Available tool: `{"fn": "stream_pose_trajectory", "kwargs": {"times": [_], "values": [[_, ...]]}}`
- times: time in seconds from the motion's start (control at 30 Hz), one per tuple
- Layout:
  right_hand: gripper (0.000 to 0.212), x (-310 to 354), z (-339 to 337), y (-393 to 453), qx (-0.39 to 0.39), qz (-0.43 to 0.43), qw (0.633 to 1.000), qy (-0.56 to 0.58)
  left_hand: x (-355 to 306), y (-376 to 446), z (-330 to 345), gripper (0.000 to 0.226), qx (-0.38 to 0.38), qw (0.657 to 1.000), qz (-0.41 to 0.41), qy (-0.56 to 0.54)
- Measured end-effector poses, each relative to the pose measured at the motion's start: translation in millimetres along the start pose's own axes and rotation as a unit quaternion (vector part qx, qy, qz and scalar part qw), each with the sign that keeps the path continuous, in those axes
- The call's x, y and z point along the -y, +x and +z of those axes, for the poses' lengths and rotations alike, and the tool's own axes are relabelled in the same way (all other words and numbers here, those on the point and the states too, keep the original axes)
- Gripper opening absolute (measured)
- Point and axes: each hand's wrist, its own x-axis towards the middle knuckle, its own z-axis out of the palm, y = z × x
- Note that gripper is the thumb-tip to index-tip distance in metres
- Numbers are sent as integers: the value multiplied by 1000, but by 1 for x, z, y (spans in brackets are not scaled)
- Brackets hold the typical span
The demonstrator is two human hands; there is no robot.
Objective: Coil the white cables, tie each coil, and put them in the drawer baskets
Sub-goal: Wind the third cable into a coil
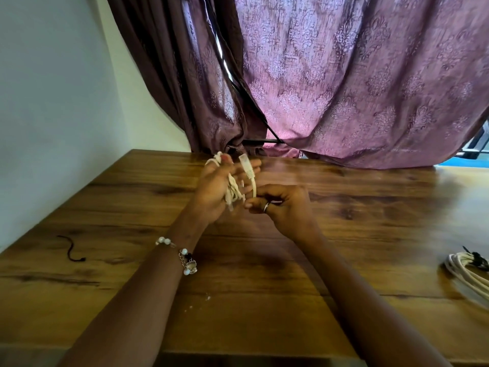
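Observation:
A white cable (234, 190) is wound in loops around my left hand (215, 190), which is raised above the wooden table (344, 215) with fingers spread through the coil. The cable's plug end (245, 165) sticks up past my fingers. My right hand (281, 206) pinches the loose stretch of cable just below that plug, close to my left palm. A second white cable coil (465, 274), tied with a black tie (477, 259), lies on the table at the far right edge of view.
A loose dark tie (70, 250) lies on the table at the left. Purple patterned curtains (344, 75) hang behind the table, a white wall (53, 88) stands on the left. The table's front edge runs along the bottom. No drawer baskets show.

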Motion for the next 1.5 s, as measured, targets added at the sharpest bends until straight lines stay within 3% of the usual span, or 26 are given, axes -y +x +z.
{"fn": "stream_pose_trajectory", "kwargs": {"times": [0.17,0.27,0.4,0.53,0.63,0.73,0.87,1.0,1.17,1.27,1.37,1.5], "values": [[10,8,-3,1,-31,116,984,132,16,-9,14,23,22,993,-10,116],[22,11,-7,3,-73,152,976,138,18,-15,23,16,56,993,-53,92],[24,9,-11,4,-73,128,988,50,19,-20,25,41,123,977,-91,147],[38,1,-19,8,-79,77,987,-113,19,-24,26,77,176,970,-125,109],[49,-3,-32,11,1,4,980,-197,13,-29,29,71,196,963,-157,99],[28,-4,-33,9,114,-31,983,-142,6,-30,30,77,208,958,-159,113],[27,-11,-32,9,127,-38,979,-153,0,-27,22,77,165,964,-169,126],[23,-16,-26,8,95,-19,987,-125,-1,-19,16,64,58,979,-155,118],[18,-17,-16,6,59,34,997,-46,8,-15,21,49,-16,982,-106,153],[21,-15,-18,3,81,86,992,38,13,-11,24,40,-96,976,-43,190],[33,-18,-19,2,106,133,983,74,16,-8,22,40,-140,967,13,213],[22,-19,-20,3,82,163,974,132,15,-9,22,43,-163,968,45,183]]}}
